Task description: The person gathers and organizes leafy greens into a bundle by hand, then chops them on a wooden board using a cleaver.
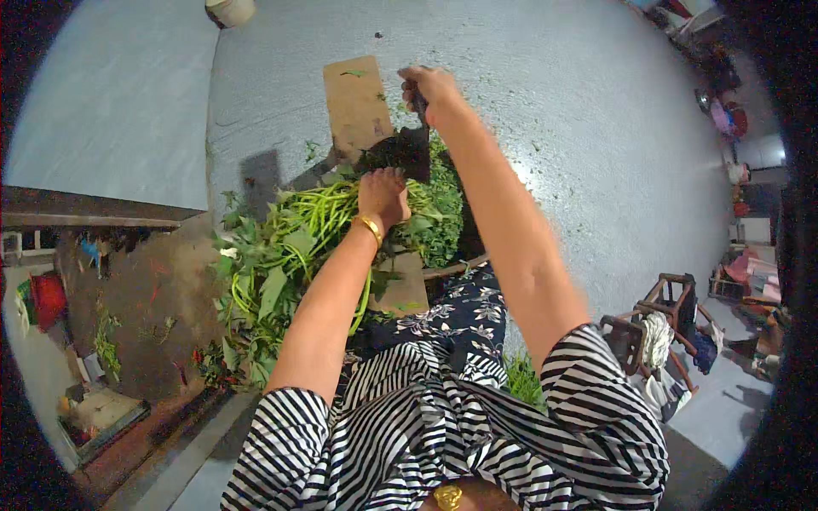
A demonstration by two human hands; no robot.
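My left hand (383, 198), with a gold bangle at the wrist, presses down on a bundle of long green stems with broad leaves (326, 207). The stems and leaves spread out to its left. In my right hand (431, 92) is the handle of a cleaver (415, 153), its dark, wide blade just beyond my left fingers. A wooden board (358, 105) runs under the bundle, and a wooden piece shows again on the near side. Finely chopped greens (450, 220) lie heaped to the right, inside a round container (457, 268) whose near rim shows.
Green scraps are scattered over the grey floor (562, 140). A wooden stool (664, 306) with cloths lies at the right. Left is a ledge edge (96, 214) above a brown floor area. A pale bucket (231, 11) stands at the far left. More greens (523, 378) show beside my right sleeve.
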